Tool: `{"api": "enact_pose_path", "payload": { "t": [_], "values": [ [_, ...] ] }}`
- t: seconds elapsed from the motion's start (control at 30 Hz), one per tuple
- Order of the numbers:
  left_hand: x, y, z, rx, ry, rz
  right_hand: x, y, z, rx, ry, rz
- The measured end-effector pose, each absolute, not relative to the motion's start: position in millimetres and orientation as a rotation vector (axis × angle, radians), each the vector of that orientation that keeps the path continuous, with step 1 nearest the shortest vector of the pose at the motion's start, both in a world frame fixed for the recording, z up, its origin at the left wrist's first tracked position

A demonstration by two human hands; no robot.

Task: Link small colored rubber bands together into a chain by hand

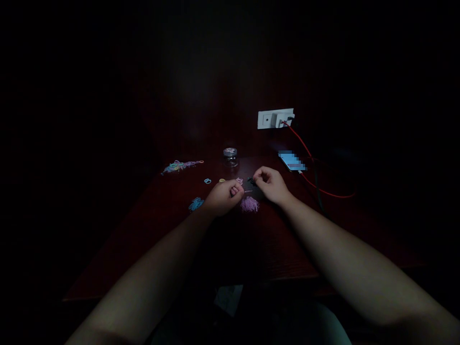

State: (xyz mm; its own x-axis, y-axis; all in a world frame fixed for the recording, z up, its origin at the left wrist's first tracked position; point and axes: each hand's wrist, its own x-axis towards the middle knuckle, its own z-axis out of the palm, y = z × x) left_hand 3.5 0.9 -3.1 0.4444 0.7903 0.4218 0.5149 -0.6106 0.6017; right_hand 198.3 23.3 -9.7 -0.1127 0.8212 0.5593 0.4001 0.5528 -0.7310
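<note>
My left hand (pixel 226 195) has its fingers curled in a pinch, with a thin pale strand (pixel 247 191) at the fingertips. My right hand (pixel 270 184) is pinched just above the table beside some small dark bands (pixel 251 180); what it holds, if anything, is too small to make out. A purple pile of bands (pixel 249 204) lies below the gap between the hands. Pink bands (pixel 239 181) and a yellow band (pixel 222 180) show behind my left hand. Left of it are a blue pile (pixel 196 204) and a few light blue bands (pixel 207 181).
A mixed pile of coloured bands (pixel 179 166) lies at the back left. A lidded clear jar (pixel 230 157) stands at the back middle. At the right are a phone (pixel 292 161), a red cable (pixel 300 135) and a wall socket (pixel 266 120). The surroundings are dark.
</note>
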Motion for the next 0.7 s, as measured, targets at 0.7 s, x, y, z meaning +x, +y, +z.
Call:
{"api": "enact_pose_path", "payload": {
  "t": [0.7],
  "values": [
    [2.0, 10.4, -7.8, 2.474, 0.893, 0.811, 195.9, 28.5, -16.1, -1.032, -1.672, 0.501]
  ]
}}
